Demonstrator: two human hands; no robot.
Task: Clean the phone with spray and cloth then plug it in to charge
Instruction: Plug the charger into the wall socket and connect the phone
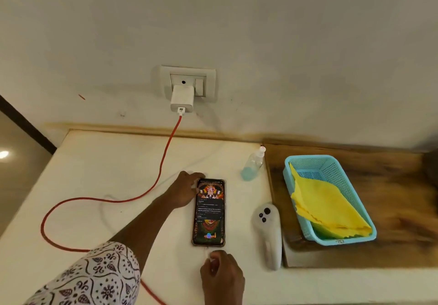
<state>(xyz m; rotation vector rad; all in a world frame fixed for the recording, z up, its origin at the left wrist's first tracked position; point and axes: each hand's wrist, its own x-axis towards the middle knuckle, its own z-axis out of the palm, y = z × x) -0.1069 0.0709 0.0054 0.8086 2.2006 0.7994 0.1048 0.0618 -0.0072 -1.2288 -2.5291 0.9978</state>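
Observation:
The phone (209, 212) lies face up on the white table (106, 167), its screen lit. My left hand (186, 192) rests against the phone's upper left edge, fingers on its top corner. My right hand (221, 276) is just below the phone's bottom end, fingers pinched on the white plug of the red cable (163, 162). That cable loops across the table from the white charger (182, 98) in the wall socket (188, 82). A clear spray bottle (253, 163) with blue liquid stands to the upper right. The yellow cloth (324, 205) lies in the blue basket (308, 160).
A white phone case (269, 233) lies face down right of the phone. The basket sits on a wooden board (391, 186) at the right. The wall runs along the table's far edge, and the table's left edge drops to the floor.

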